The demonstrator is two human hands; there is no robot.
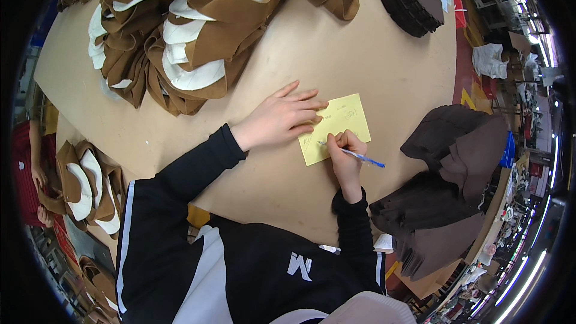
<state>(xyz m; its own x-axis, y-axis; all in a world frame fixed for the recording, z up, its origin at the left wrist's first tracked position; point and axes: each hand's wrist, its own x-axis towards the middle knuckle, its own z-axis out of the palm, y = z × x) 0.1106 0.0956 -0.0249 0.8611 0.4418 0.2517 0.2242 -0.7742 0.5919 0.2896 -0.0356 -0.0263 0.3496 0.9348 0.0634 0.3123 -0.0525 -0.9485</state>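
Pen (359,156) in right-hand grip (347,155), apparently on yellow paper (343,121)

A small yellow paper slip (339,124) lies flat on the tan table (360,54) in front of me, turned a little askew, with faint handwriting on it too small to read. My left hand (279,119) rests palm-down on its left edge, fingers spread. My right hand (346,155) pinches a blue pen (354,155), its tip touching the slip's lower left part and its barrel slanting off to the right.
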